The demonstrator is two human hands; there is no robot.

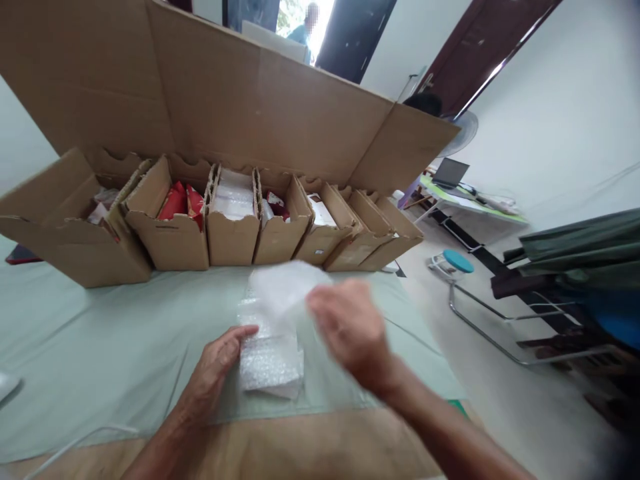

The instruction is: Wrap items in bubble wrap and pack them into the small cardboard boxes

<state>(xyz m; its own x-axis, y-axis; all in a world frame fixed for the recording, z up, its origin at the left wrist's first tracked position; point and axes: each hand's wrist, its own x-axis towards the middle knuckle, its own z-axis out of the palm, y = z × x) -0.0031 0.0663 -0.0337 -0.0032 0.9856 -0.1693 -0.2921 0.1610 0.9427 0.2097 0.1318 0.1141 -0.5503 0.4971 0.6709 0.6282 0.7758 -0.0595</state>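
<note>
A stack of clear bubble wrap pieces (273,363) lies on the pale green tablecloth in front of me. Along its left edge rests my left hand (215,367), open, one finger stretched onto the top piece. My right hand (353,323), smeared by motion, is closed on the corner of a thin whitish bubble wrap sheet (285,287). This sheet is lifted and blurred above the far end of the stack. Behind it stands a row of open cardboard boxes; the third box (231,240) from the left holds more bubble wrap.
Red packets (175,201) fill part of the second box. A tall cardboard panel (280,107) rises behind the row. At left, a white cable (85,437) crosses the tablecloth (135,333). To the right are a blue-topped stool (457,261) and a laptop (450,173); a person (303,33) is at the doorway.
</note>
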